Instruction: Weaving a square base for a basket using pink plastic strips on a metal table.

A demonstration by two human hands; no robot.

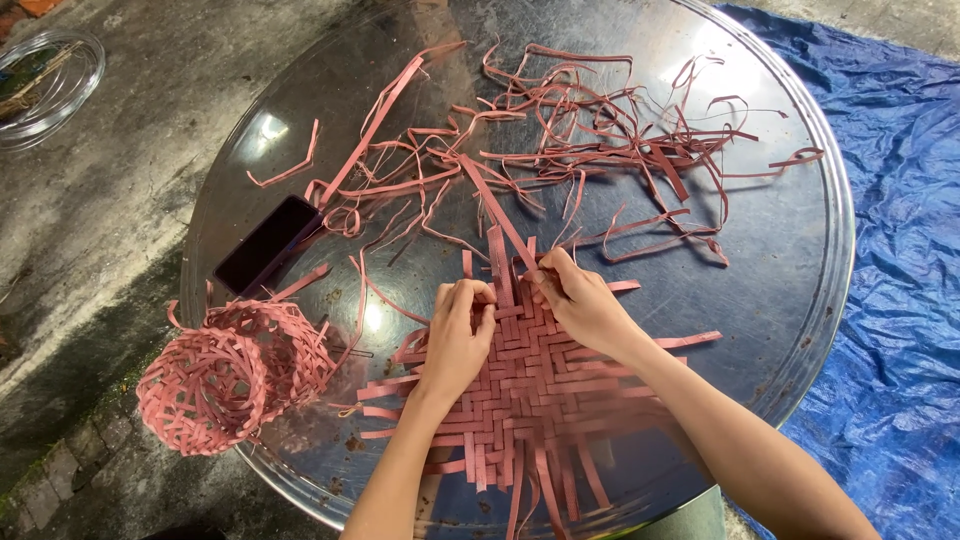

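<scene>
A flat woven mat (520, 385) of pink strips lies on the near part of a round metal tray (800, 300). My left hand (458, 335) rests on the mat's far left part, fingers curled onto the weave. My right hand (585, 300) pinches a long pink strip (492, 205) at the mat's far edge; that strip runs up and away to the left across the tray.
A heap of loose pink strips (580, 130) covers the far half of the tray. A dark phone (268, 243) lies at the tray's left. Two small woven baskets (235, 370) sit at the left rim. Blue tarp (900, 250) lies to the right, a clear bowl (45, 85) far left.
</scene>
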